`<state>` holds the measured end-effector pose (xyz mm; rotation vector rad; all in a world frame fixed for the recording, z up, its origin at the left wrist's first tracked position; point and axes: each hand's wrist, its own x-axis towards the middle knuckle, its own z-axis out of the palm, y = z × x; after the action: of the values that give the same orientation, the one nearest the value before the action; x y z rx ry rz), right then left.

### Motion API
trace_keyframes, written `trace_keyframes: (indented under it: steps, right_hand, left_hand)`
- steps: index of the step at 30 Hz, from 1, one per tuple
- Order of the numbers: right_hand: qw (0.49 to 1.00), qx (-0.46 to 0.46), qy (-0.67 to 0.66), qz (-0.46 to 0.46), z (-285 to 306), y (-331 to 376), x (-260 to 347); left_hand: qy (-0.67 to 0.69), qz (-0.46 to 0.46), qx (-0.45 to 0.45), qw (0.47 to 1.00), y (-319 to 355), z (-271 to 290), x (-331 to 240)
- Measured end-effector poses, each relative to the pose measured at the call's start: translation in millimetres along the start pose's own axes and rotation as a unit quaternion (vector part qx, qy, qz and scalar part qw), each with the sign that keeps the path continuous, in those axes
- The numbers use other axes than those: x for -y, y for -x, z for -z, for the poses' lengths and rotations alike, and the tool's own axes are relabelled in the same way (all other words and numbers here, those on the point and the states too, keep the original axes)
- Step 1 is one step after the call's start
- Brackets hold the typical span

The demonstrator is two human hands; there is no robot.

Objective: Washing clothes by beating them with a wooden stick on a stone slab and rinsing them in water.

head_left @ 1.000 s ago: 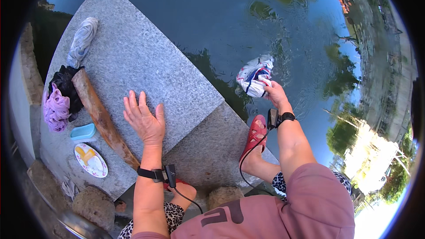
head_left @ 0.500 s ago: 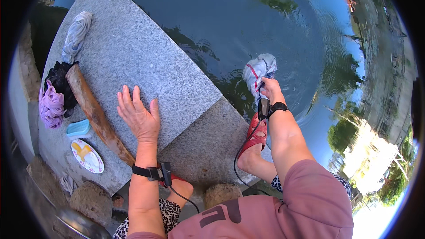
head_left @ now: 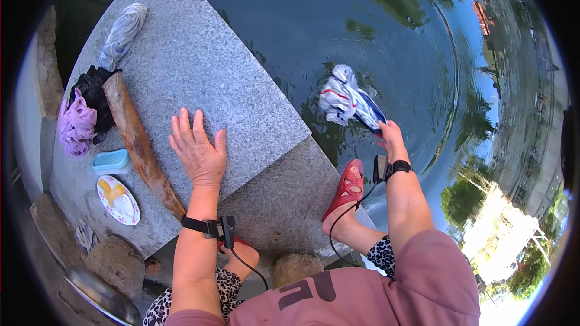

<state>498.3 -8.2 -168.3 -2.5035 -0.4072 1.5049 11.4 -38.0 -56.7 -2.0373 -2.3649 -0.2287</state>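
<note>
Right hand: fingers clamped on one end of striped white cloth; rest lies forward-left of fingertips, at the water. Risk: end-only grip, so drag or soaked weight could slip it loose. Left hand: fingers apart above stone slab; contact unclear.

You wear a mauve shirt with large dark block-like print across its front; whether it spells anything, you cannot tell. No readable text, label or number shows elsewhere.
</note>
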Motion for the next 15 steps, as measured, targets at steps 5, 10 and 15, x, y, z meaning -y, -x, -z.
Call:
trace_keyframes:
  steps: [5, 10, 15]
  right_hand:
    - [0.963, -0.188, 0.185, -0.057, 84.4, -13.9, -79.2]
    - [0.977, -0.105, -0.065, 0.175, -3.8, -41.5, 43.2]
    - [0.885, 0.212, -0.268, 0.316, -124.1, 58.0, 230.2]
  left_hand:
    - [0.021, 0.001, 0.000, 1.000, -3.1, 7.4, 0.7]
    - [0.037, 0.005, -0.001, 0.999, -2.1, 0.3, -7.4]
    - [0.034, 0.007, -0.008, 0.999, 0.0, 4.3, 0.2]
